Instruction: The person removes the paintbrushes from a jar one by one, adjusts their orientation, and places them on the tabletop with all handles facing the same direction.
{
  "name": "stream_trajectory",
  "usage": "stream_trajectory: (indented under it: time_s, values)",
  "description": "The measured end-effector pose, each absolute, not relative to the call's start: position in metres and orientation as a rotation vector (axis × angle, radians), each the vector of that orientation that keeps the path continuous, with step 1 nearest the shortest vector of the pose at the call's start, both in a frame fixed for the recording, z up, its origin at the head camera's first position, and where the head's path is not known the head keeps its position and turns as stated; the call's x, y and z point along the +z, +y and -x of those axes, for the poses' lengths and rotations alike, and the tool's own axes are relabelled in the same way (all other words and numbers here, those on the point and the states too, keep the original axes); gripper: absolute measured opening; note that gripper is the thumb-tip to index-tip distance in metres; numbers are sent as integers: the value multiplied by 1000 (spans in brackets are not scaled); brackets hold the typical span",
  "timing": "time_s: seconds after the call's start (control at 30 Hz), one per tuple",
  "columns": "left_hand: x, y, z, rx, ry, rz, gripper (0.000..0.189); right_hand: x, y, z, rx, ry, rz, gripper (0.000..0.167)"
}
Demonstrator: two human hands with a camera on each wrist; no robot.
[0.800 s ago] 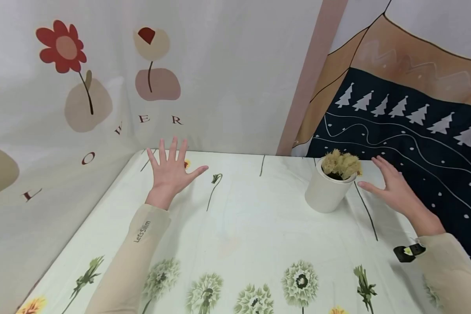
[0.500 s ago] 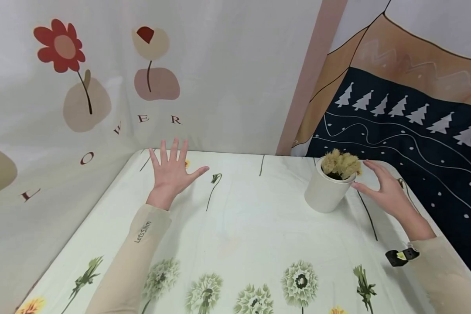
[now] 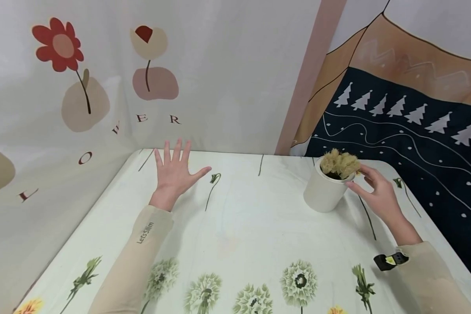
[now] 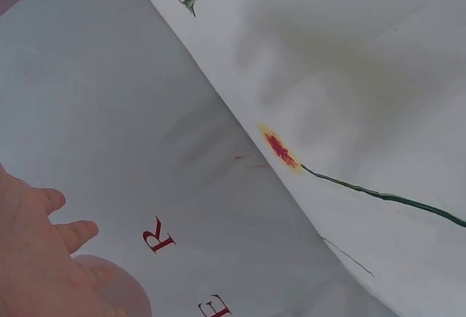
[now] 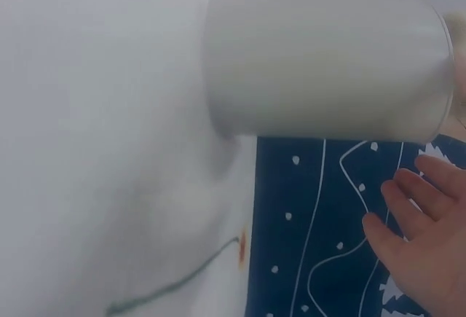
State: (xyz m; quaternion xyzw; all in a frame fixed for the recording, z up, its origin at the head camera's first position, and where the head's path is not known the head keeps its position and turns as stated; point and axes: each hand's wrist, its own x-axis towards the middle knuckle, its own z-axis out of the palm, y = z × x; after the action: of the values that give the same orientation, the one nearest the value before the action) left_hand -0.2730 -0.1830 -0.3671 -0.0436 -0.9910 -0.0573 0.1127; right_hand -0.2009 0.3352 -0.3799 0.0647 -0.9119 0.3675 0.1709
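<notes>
Nearest, along the bottom edge: big puffy green printed flowers (image 3: pixel 299 280) on the white, flat, cloth-topped table (image 3: pixel 239 231), w/ bits of yellow ones btwn & beside. L arm has a long cream cloth sleeve w/ dark letters (image 3: pixel 129 261); R arm has a plain cream cloth sleeve (image 3: pixel 431 274), & by that wrist sits a small black box w/ a yellow patch (image 3: pixel 391 261).

Further up, bare L hand (image 3: pixel 175 179) is above the table's far L part, back of hand up, all fingers spread, so its grip is v. wide. Bare R hand (image 3: pixel 380 194) is at the R side of the smooth, round, white pot (image 3: pixel 325 192); grip part wide, fingers bent a bit, gap btwn thumb & fingers. Can't tell if it touches the rim.

Pot stands upright on the table, R of middle, nr the far edge, w/ a fluffy tan plant (image 3: pixel 339 162) in the top.

Farthest: pale grey hanging cloth (image 3: pixel 235 78) w/ red flower & letters on L; dark blue cloth w/ white trees (image 3: pixel 377 131) on R.
</notes>
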Motion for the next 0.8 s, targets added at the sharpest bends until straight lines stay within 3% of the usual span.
stream_trajectory:
  time_s: [0.8]
  values:
    - [-354,-119,282,-402,-2829,314,98,-384,321,197,1433,-2559,-13,68]
